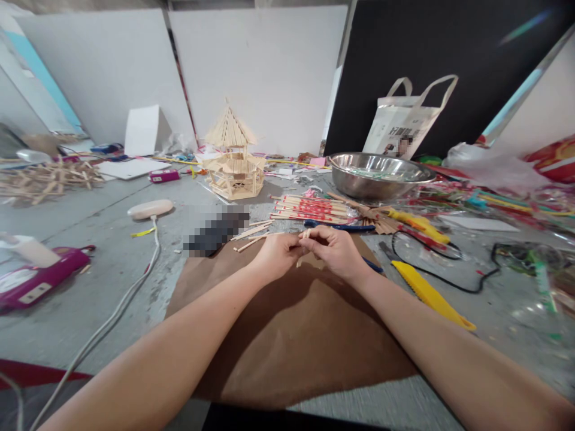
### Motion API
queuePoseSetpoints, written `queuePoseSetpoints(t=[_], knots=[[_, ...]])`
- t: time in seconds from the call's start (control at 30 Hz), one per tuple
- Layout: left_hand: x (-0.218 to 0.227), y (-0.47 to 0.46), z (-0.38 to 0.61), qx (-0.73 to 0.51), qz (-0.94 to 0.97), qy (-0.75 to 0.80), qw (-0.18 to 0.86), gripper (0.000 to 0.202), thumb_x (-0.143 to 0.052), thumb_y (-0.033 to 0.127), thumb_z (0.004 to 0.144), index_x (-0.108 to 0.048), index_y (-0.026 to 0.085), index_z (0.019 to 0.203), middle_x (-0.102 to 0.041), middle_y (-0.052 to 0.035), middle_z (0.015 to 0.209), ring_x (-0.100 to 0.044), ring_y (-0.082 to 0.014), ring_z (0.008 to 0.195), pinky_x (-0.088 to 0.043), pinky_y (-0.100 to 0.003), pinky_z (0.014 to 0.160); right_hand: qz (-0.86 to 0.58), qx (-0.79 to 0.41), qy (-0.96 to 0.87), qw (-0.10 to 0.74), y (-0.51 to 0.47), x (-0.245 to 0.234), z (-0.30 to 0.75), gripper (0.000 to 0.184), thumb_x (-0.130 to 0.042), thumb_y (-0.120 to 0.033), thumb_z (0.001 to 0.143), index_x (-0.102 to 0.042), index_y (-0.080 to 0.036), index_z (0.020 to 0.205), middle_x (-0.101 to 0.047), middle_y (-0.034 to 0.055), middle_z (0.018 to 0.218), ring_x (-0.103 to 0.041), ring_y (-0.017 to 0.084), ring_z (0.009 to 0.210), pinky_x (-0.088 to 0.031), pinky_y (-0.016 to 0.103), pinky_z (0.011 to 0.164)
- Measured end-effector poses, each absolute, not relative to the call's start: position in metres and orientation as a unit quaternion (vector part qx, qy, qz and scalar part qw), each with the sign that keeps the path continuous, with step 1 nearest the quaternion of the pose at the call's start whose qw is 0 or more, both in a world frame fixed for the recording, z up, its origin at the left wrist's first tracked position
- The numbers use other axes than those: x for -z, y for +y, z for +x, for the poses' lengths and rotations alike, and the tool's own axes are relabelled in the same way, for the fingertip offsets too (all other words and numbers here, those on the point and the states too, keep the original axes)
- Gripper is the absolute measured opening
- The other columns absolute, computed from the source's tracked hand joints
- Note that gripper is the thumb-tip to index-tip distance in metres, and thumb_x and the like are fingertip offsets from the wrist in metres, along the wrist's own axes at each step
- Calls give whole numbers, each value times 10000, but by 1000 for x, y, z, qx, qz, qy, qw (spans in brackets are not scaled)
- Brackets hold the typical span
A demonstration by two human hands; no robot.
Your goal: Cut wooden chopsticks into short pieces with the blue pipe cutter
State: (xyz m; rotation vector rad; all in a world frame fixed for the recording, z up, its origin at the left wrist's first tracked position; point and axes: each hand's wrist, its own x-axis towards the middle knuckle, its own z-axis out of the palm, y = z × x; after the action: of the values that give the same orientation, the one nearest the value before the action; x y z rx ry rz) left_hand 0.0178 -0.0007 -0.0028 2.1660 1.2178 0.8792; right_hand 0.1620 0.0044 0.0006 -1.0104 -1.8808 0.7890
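Observation:
My left hand (279, 254) and my right hand (331, 248) meet over the far part of a brown cloth (291, 341). Fingers of both are closed around short pale wooden sticks (306, 234), whose ends poke out above and below the fingertips; most of their length is hidden. Left of my hands, several loose wooden sticks (252, 239) lie at the cloth's far edge. Wrapped packs of sticks with red print (312, 208) lie just beyond. Blue-handled pliers (345, 227) rest behind my right hand, partly covered by it.
A small pavilion made of sticks (233, 173) stands at the back. Farther right are a steel basin (377, 173), a yellow glue gun (417, 225) with a black cord, and a yellow cutter knife (431, 294). A white cable (130, 293) runs along the left.

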Motion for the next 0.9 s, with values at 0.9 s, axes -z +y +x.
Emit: queuePoseSetpoints(t=[0.9], knots=[[17, -1, 25, -378, 767, 424, 299, 285, -317, 326, 794, -434, 145, 608, -438, 33, 500, -386, -54, 476, -323, -177, 487, -408, -328, -728, 443, 9, 3, 165, 310, -447, -437, 721, -546, -146, 682, -561, 11, 602, -434, 69, 445, -358, 201, 447]])
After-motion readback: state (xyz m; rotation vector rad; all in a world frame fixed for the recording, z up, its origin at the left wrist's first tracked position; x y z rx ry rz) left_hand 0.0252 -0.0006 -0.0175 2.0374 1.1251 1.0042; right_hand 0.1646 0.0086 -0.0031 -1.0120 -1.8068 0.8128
